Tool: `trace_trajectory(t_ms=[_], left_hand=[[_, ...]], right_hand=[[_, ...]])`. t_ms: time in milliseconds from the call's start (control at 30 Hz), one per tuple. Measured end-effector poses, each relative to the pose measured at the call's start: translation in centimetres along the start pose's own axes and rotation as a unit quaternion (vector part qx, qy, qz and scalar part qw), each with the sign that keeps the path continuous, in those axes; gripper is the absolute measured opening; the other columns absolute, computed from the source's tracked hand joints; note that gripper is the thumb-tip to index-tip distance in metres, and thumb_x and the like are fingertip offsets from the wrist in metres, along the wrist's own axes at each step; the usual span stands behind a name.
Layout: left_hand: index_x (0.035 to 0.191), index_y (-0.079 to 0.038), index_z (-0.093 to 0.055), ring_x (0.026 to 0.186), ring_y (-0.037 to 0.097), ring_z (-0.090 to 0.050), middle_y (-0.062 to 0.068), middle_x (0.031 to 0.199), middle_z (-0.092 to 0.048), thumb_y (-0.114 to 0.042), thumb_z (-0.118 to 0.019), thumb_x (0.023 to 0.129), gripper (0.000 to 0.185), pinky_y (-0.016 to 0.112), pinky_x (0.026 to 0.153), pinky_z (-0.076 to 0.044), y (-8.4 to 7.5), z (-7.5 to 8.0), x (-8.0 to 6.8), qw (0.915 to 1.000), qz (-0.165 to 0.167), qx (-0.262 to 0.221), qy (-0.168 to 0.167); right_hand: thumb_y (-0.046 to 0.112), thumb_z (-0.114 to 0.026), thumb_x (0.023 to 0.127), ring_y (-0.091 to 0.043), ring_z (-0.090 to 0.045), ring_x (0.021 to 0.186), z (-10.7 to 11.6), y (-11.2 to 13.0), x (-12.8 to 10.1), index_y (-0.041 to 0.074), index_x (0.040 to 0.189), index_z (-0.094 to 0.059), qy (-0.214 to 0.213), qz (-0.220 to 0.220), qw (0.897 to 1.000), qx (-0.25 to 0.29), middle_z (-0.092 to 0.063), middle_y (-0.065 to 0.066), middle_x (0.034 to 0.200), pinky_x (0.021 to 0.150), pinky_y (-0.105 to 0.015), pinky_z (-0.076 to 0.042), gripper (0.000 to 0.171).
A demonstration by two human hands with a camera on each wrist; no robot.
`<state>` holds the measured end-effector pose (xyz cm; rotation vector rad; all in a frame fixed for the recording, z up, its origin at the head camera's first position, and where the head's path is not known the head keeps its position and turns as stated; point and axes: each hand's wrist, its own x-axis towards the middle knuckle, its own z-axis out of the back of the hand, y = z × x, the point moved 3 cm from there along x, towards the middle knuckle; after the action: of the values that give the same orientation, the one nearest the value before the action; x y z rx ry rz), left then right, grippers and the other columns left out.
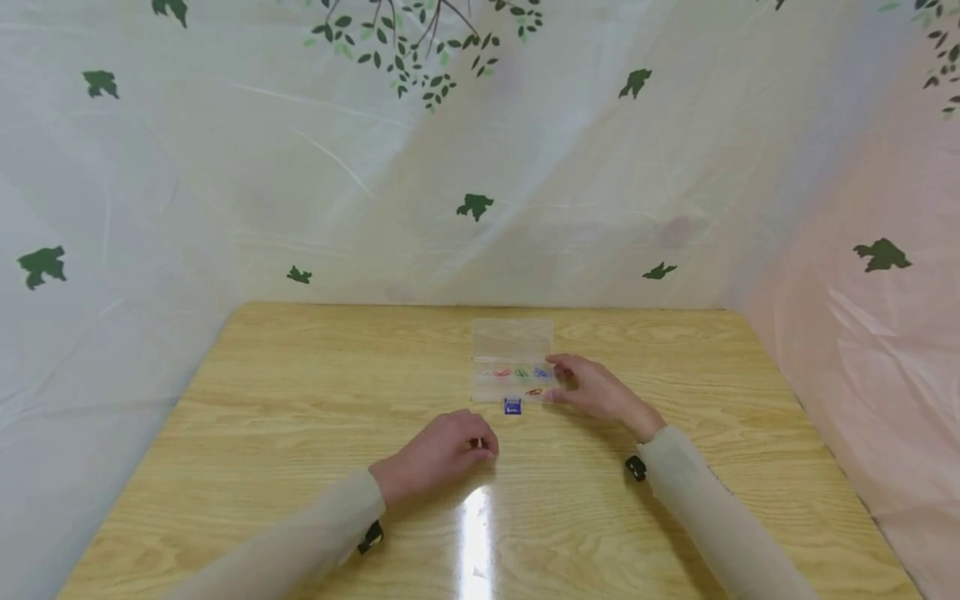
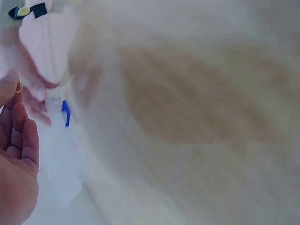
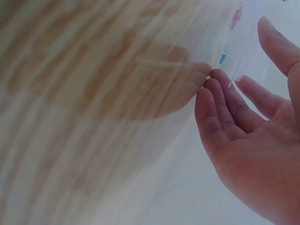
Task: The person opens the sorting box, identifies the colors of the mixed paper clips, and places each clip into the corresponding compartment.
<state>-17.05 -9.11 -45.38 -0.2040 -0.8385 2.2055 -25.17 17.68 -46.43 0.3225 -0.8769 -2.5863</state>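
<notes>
A clear plastic box [image 1: 487, 388] lies on the table with its lid [image 1: 512, 338] raised at the back. Red, green and blue paper clips [image 1: 522, 373] lie in its rear compartments, and a red paper clip [image 1: 534, 392] in the front part. A small blue latch-like piece [image 1: 512, 407] is at its front edge. My right hand [image 1: 600, 395] holds the box's right end, thumb at the front and fingers toward the back. To the front left, my left hand [image 1: 442, 450] pinches a small yellowish loop [image 2: 19, 87], probably a paper clip, between thumb and forefinger.
The wooden table [image 1: 315, 375] reflects a bright strip of light in front. A pale cloth [image 1: 360, 208] with leaf and bird prints hangs behind and at both sides. Black wrist cameras [image 1: 636, 468] sit below both sleeves.
</notes>
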Motion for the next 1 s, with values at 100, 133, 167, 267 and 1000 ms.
trace_trajectory(t_ms=[100, 133, 167, 267, 1000], left_hand=[[0.101, -0.017, -0.076, 0.092, 0.004, -0.061, -0.01, 0.097, -0.071, -0.018, -0.07, 0.1, 0.006, 0.028, 0.085, -0.055, 0.1, 0.8, 0.6, 0.9996, 0.003, -0.009, -0.026], [0.101, -0.017, -0.076, 0.091, 0.005, -0.062, -0.009, 0.097, -0.071, -0.017, -0.071, 0.1, 0.006, 0.028, 0.084, -0.055, 0.2, 1.0, 0.8, 0.9993, 0.003, -0.009, -0.037], [0.101, -0.016, -0.076, 0.091, 0.006, -0.062, -0.008, 0.097, -0.072, -0.017, -0.071, 0.1, 0.006, 0.028, 0.083, -0.055, 0.3, 1.2, 0.9, 0.9987, 0.001, -0.009, -0.049], [0.101, -0.013, -0.077, 0.09, 0.007, -0.063, -0.006, 0.098, -0.073, -0.012, -0.072, 0.098, 0.006, 0.028, 0.081, -0.057, 0.7, 1.8, 1.3, 0.9965, -0.006, -0.014, -0.082], [0.105, -0.011, -0.078, 0.093, 0.016, -0.069, 0.0, 0.104, -0.076, -0.007, -0.072, 0.097, 0.01, 0.036, 0.083, -0.059, 1.9, 3.2, 3.0, 0.9838, 0.031, -0.025, -0.175]], right_hand=[[0.027, -0.078, 0.095, -0.03, -0.059, 0.116, 0.0, 0.0, -0.1, -0.003, 0.149, -0.049, -0.001, 0.002, 1.0, 0.0, -0.064, -0.016, 0.13, 0.105, -0.053, -0.049, 0.068], [0.027, -0.078, 0.095, -0.029, -0.059, 0.116, 0.0, 0.0, -0.1, -0.003, 0.149, -0.049, -0.001, 0.001, 1.0, 0.0, -0.064, -0.016, 0.13, 0.105, -0.052, -0.049, 0.068], [0.027, -0.078, 0.095, -0.029, -0.059, 0.115, 0.0, 0.0, -0.1, -0.003, 0.149, -0.049, -0.001, -0.001, 1.0, 0.001, -0.064, -0.016, 0.13, 0.105, -0.052, -0.049, 0.068], [0.027, -0.078, 0.095, -0.028, -0.058, 0.114, 0.0, -0.1, 0.0, -0.003, 0.149, -0.049, -0.001, -0.002, 1.0, 0.004, -0.064, -0.016, 0.131, 0.105, -0.052, -0.048, 0.068], [0.027, -0.078, 0.095, -0.027, -0.058, 0.114, -0.1, -0.3, -0.2, -0.001, 0.15, -0.048, 0.002, -0.006, 1.0, 0.01, -0.063, -0.015, 0.132, 0.105, -0.051, -0.048, 0.069]])
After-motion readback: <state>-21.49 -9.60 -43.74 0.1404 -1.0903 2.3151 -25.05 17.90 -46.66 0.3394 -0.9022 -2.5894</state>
